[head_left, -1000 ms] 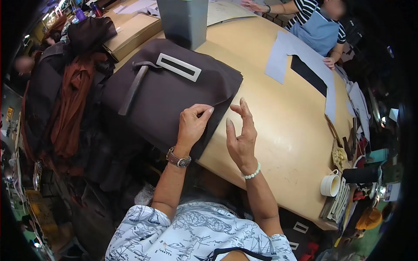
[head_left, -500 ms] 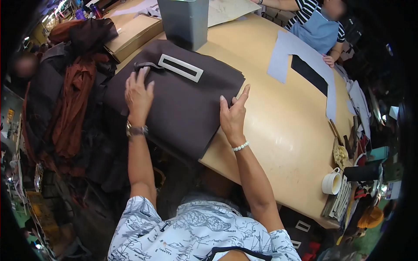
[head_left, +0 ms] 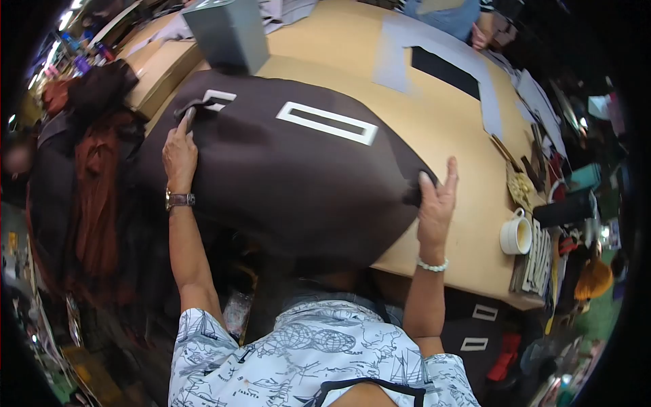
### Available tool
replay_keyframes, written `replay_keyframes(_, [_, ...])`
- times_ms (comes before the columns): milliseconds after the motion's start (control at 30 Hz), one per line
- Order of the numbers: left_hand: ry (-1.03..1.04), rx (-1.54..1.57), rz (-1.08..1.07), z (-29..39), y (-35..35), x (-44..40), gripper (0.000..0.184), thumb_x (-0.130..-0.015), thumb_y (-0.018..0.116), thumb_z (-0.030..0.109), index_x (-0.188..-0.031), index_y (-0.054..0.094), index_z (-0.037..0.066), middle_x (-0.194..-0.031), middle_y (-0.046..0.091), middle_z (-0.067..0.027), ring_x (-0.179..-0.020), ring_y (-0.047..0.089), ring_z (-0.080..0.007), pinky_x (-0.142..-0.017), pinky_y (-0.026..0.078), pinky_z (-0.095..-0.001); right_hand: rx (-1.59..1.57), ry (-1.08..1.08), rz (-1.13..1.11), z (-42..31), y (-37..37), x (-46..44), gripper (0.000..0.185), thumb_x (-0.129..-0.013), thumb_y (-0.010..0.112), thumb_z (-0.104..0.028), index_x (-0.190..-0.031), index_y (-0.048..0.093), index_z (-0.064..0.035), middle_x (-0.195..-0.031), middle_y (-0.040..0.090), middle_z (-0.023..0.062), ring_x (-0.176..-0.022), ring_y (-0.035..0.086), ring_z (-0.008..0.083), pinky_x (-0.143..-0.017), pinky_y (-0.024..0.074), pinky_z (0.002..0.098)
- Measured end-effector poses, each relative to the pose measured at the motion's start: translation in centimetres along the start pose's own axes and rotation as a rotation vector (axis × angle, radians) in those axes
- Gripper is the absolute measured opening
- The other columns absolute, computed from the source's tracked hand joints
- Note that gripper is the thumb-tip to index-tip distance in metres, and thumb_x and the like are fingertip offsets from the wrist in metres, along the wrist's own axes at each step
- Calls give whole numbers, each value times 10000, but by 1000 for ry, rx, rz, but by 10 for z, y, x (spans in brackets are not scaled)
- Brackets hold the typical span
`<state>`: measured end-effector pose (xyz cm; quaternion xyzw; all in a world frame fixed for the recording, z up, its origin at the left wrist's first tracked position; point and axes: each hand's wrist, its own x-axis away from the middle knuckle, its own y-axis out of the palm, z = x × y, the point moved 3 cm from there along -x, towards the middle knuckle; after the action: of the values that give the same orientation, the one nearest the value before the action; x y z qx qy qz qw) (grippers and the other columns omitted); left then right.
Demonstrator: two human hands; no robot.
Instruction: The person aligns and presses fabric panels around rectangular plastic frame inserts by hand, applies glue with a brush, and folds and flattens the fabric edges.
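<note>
The brown sheet (head_left: 305, 197) lies over the near-left part of the table (head_left: 332, 41), one white frame (head_left: 364, 133) on its far side and a second, partly covered frame (head_left: 224, 94) farther left. Our right hand (head_left: 437, 210) appears to grip the sheet's right corner by the thumb, some fingers stretched upward; creases gather there. Our left hand (head_left: 180, 159) reaches the dark fold at the far left — whether its fingers close on anything, we cannot tell. To do this spreading well, we should draw the corner outward low and evenly, steady the left side, and smooth the creases toward the edges without dragging the frames. Rust cloth (head_left: 98, 197) lies farther left, a grey bin (head_left: 230, 34) stands just beyond, and a mug (head_left: 517, 236) sits at the right — well apart from our work.
</note>
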<state>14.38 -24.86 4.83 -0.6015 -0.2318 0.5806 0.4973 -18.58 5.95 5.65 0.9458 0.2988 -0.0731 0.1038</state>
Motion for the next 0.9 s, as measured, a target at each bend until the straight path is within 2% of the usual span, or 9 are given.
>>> replay_keyframes(100, [-24,-148,-110,19,6,10,494,-864,542,168,-1337,413,228,-1033,574,-135,-927,583,-337,-771,480,-455,264,-136,180,15,-87,-9,661,-870,523,21,-1419,156,27,-1144,533,191,-912,549,123,-784,454,224])
replay_keyframes(200, [103,-113,9,54,-11,17,432,-870,552,239,-1285,482,141,-1116,554,-175,-1054,515,-350,-870,429,-450,391,156,110,1,-150,-8,669,-856,535,17,-1415,166,30,-1061,595,199,-861,582,146,-757,470,247])
replay_keyframes(267, [255,-1,144,91,-21,29,415,-871,557,266,-1238,524,74,-1159,541,-196,-1104,480,-355,-924,394,-442,559,148,58,-3,-177,-8,677,-843,548,13,-1411,180,31,-986,621,194,-818,598,165,-733,477,260])
replay_keyframes(300, [303,122,79,121,-34,38,402,-872,559,277,-1162,564,-3,-1207,515,-222,-1123,466,-363,-959,363,-433,643,144,27,-3,-190,-9,681,-836,554,12,-1409,186,31,-949,634,191,-796,605,175,-721,481,266])
replay_keyframes(433, [520,390,-96,213,-30,95,462,-828,618,273,-1177,533,-17,-1207,497,-259,-1136,457,-398,-975,360,-438,1096,-114,92,-4,-220,5,728,-783,626,-49,-1391,234,38,-784,600,181,-684,575,215,-649,467,309])
replay_keyframes(500, [484,382,-308,236,-10,120,521,-855,587,300,-1265,466,2,-1290,426,-283,-1213,394,-407,-1028,316,-433,1112,47,208,-10,-212,19,721,-793,619,-74,-1388,227,36,-676,521,155,-592,516,281,-580,418,376])
replay_keyframes(700, [420,339,-462,247,13,167,549,-902,507,332,-1338,390,20,-1407,243,-304,-1318,220,-436,-1058,204,-537,1159,-128,427,8,-195,55,656,-836,549,-29,-1403,222,8,-724,586,166,-636,586,324,-609,450,409])
replay_keyframes(833, [469,320,-483,248,1,188,570,-900,509,351,-1352,374,32,-1424,239,-274,-1330,199,-426,-1053,176,-570,1215,-220,437,3,-215,55,617,-840,567,-29,-1387,283,-2,-697,581,154,-629,588,317,-603,458,395])
replay_keyframes(900, [497,293,-496,254,-2,196,581,-899,507,367,-1357,370,37,-1429,241,-262,-1333,196,-422,-1047,164,-587,1365,-284,457,-4,-231,51,595,-832,590,-69,-1366,337,-7,-866,582,179,-731,590,325,-653,463,395])
